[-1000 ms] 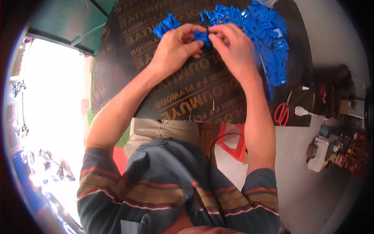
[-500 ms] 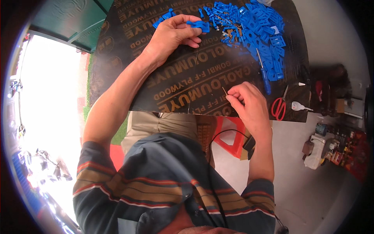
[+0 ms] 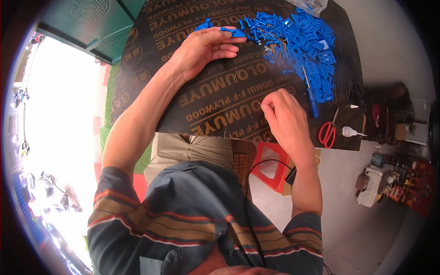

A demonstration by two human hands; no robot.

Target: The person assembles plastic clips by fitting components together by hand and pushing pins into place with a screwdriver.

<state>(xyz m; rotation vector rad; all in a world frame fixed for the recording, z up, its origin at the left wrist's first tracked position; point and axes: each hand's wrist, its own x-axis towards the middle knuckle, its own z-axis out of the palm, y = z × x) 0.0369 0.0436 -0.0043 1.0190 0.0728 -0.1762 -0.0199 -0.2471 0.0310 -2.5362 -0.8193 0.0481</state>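
Note:
Over the far middle of the dark plywood table (image 3: 206, 107), my left hand (image 3: 204, 50) grips a small flat blue plastic part (image 3: 235, 33) between thumb and index finger, its other fingers loosely stretched. My right hand (image 3: 288, 118) is above the near right part of the table, thumb and fingertips pinched together. Only a tiny tip of the thin brass-coloured pin it holds pokes out. A heap of blue plastic parts (image 3: 316, 48) covers the far right. Several brass-coloured pins (image 3: 277, 48) lie at its left side, and a few more blue pieces (image 3: 205, 25) sit behind my left hand.
Right of my right hand lie a blue-handled screwdriver (image 3: 312, 97), red-handled scissors (image 3: 327, 134) and a small white bottle (image 3: 350, 132) with a narrow tip. A clear plastic bag (image 3: 314, 5) rests at the far edge. Below the table stands a red plastic stool (image 3: 263, 172).
The blue part in my left hand has been turned and shows a narrower side. My right hand has tilted, and less of the pin shows. The view has shifted slightly.

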